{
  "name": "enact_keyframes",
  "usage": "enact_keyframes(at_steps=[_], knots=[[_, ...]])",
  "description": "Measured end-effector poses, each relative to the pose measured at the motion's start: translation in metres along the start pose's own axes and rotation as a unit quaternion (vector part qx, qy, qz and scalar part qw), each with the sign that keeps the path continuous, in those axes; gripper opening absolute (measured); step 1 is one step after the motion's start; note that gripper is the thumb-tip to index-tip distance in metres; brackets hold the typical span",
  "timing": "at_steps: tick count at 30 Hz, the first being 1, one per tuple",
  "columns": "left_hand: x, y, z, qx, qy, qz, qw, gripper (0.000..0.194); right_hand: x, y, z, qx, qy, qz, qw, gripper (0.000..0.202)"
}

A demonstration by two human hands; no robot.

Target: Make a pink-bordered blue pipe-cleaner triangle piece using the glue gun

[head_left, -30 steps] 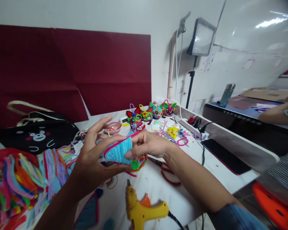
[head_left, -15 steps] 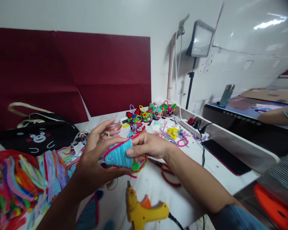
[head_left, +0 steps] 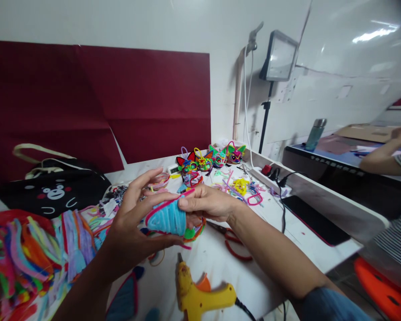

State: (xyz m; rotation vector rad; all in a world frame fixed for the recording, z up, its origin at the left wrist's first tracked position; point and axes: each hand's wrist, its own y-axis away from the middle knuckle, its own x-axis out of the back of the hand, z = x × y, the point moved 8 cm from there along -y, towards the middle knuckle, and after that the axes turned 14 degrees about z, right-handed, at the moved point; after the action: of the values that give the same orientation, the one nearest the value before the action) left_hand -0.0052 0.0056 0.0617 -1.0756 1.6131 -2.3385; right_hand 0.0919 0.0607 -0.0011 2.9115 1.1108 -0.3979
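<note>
Between my two hands is a light-blue triangular piece of coiled pipe cleaner (head_left: 167, 218) with a pink edge strip along its top. My left hand (head_left: 135, 218) grips it from the left, thumb below and fingers above. The thumb of my right hand (head_left: 207, 203) presses the pink strip at the upper right corner, its other fingers behind the piece. Just below lies a yellow hot glue gun (head_left: 205, 296), nozzle pointing up toward the piece. A similar blue piece with a pink edge (head_left: 124, 298) rests at the lower left. Red-handled scissors (head_left: 235, 245) lie partly under my right forearm.
Colourful pipe cleaners (head_left: 23, 254) are heaped at left beside a black bag (head_left: 53, 191). Finished animal-face ornaments (head_left: 235, 154) stand at the back, near loose yellow pipe cleaners (head_left: 241, 185). A black phone (head_left: 316, 220) lies at right. Another person's arm (head_left: 384, 156) is at the far table.
My right thumb has moved up from the blue face to the pink strip at the corner. The piece has tilted slightly. The other person's arm at the far table has bent upward.
</note>
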Motion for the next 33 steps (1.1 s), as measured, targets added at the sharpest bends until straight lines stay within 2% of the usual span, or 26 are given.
enact_keyframes(at_steps=[12,24,33], knots=[[-0.002,-0.001,0.001,-0.019,0.004,-0.002,1.000,0.054,-0.002,0.000,-0.007,0.011,-0.042,-0.001,0.999,0.041],[-0.003,0.000,-0.003,-0.014,-0.010,-0.011,1.000,0.055,0.003,0.001,-0.014,0.056,0.002,0.033,0.998,0.035],[-0.006,0.002,-0.006,-0.013,-0.007,-0.033,0.999,0.057,0.003,0.003,-0.018,0.073,0.032,0.025,0.997,0.036]])
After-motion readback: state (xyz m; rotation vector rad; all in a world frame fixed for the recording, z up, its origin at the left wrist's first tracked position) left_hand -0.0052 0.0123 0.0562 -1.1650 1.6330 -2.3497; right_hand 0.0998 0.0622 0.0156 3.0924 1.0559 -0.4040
